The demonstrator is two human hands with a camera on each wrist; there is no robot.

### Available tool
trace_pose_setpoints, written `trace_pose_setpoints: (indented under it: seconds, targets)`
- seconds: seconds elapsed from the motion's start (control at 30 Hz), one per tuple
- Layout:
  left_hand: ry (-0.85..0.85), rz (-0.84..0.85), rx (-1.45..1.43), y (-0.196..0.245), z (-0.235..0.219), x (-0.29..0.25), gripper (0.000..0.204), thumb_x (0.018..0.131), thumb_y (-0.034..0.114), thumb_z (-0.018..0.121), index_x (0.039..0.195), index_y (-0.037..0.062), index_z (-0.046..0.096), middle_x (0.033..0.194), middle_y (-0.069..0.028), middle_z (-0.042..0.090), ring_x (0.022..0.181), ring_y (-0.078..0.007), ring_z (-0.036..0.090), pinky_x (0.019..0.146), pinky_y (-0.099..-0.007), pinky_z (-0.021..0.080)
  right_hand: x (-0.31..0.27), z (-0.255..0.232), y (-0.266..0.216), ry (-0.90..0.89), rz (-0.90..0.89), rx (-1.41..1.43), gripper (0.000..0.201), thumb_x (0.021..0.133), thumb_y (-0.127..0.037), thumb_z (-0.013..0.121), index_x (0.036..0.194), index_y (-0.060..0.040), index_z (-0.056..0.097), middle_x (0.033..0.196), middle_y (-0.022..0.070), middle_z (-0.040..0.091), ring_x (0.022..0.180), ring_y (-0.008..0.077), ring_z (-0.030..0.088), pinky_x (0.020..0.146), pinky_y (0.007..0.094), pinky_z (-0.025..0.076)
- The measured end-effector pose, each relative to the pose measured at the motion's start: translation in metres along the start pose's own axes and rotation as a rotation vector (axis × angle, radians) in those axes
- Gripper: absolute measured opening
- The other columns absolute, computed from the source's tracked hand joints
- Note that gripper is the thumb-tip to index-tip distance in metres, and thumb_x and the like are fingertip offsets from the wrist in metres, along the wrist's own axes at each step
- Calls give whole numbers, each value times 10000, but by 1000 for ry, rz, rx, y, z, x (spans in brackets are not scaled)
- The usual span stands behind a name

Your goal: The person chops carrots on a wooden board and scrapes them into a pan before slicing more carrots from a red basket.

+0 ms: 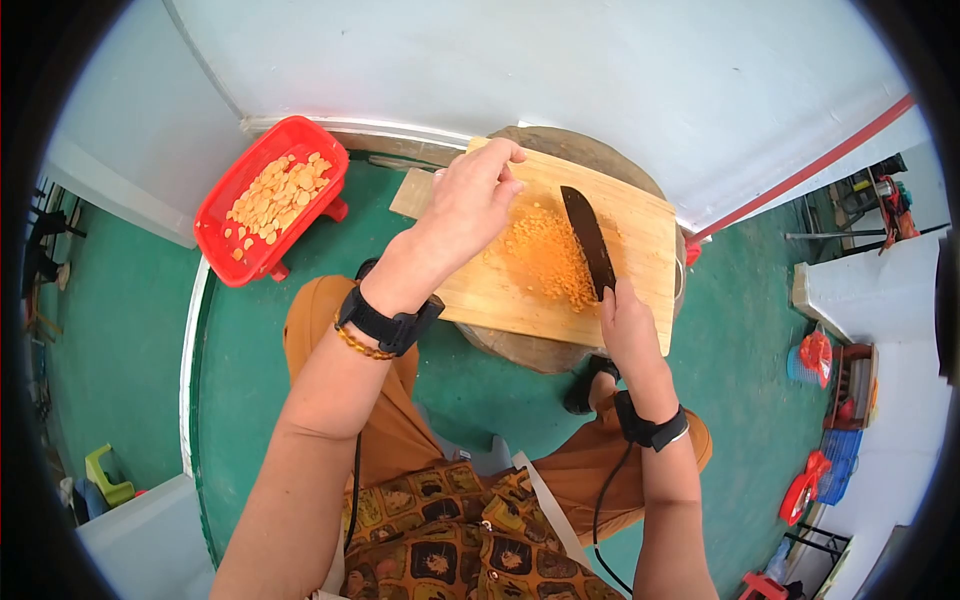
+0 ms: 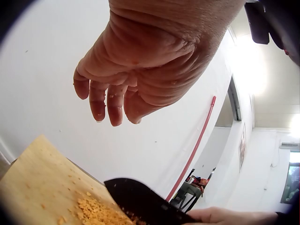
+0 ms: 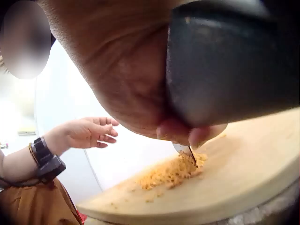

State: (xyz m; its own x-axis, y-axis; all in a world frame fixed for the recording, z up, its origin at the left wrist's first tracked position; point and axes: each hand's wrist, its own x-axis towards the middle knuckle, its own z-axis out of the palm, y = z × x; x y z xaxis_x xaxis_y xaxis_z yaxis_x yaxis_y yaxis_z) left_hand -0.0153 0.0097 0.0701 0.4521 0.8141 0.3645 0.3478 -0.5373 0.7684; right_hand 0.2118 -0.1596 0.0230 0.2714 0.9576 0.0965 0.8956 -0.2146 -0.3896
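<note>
A dark-bladed knife is gripped by its handle in my right hand, its blade low over the right side of a heap of chopped orange bits. The heap lies on a wooden cutting board. My left hand is raised above the board's left part, holding nothing, its fingers loosely bent. In the left wrist view the fingers of the left hand hang apart with small crumbs on them, above the knife. The right wrist view shows the knife tip among the bits.
A red tray with many orange slices stands on the green floor to the left. The board rests on a round wooden block by a pale wall. A red pole leans at the right; a blue crate stands farther right.
</note>
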Motion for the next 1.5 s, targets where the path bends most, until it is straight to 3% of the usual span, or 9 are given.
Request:
trace_pose_setpoints:
  seconds: [0.27, 0.77, 0.87, 1.37, 1.5]
  targets:
    - [-6, 2, -3, 1, 0, -1, 260, 936, 64, 623, 1179, 9, 545, 936, -138, 629, 912, -284, 640, 815, -384, 525, -8, -16, -14, -12, 41, 33, 177, 1007, -177, 527, 947, -20, 470, 723, 302, 616, 710, 526, 603, 611, 601, 472]
    - [10, 8, 9, 1, 0, -1, 263, 934, 64, 625, 1182, 19, 550, 935, -140, 632, 915, -292, 643, 811, -387, 528, -8, -1, 2, -1, 21, 47, 194, 1005, -172, 541, 935, -12, 458, 713, 307, 603, 691, 536, 587, 591, 595, 456]
    - [10, 13, 9, 0, 3, -2, 265, 931, 64, 627, 1181, 18, 550, 939, -142, 634, 917, -294, 644, 814, -388, 529, 1, -8, -4, 72, 3, 116, 188, 1005, -174, 540, 940, -15, 463, 716, 309, 604, 691, 536, 591, 589, 593, 458]
    - [5, 23, 6, -1, 1, 0, 267, 928, 64, 629, 1179, 21, 548, 941, -148, 634, 920, -312, 640, 803, -402, 525, 5, -2, 2, 35, 26, -19, 183, 1006, -186, 529, 966, -12, 493, 766, 317, 626, 750, 531, 606, 646, 591, 474]
    - [5, 10, 24, 2, -1, -2, 266, 931, 64, 629, 1181, 22, 550, 946, -146, 637, 922, -308, 643, 808, -399, 528, 5, -11, -3, 10, 106, 29, 180, 1007, -191, 526, 967, -18, 496, 765, 316, 627, 759, 533, 606, 654, 594, 473]
